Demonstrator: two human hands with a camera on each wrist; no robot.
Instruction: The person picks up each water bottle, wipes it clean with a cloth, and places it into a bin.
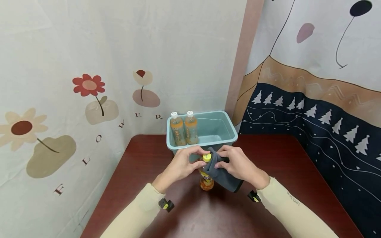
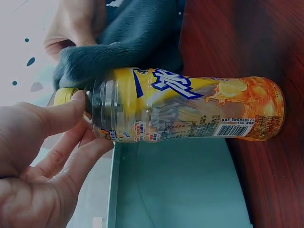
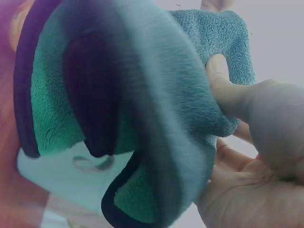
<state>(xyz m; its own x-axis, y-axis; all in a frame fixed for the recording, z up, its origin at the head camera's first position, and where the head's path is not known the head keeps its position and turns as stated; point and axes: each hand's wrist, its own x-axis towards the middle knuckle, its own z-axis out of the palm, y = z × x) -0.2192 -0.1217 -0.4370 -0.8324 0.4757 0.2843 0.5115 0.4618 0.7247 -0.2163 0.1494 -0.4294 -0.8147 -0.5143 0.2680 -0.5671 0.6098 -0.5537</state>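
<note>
A clear plastic drink bottle with a yellow cap and a yellow-orange label stands upright on the table, in front of the tub. My left hand pinches it at the neck and cap between thumb and fingers. From the right, my right hand grips a dark grey-blue cloth with thumb and fingers. The cloth lies against the bottle's upper side near the cap, and its loose part hangs down to the right. In the right wrist view the cloth hides the bottle almost entirely.
A light blue plastic tub stands at the table's back edge. Two white-capped bottles with orange labels lean inside its left part. The dark red table reaches to printed fabric walls behind and to the right.
</note>
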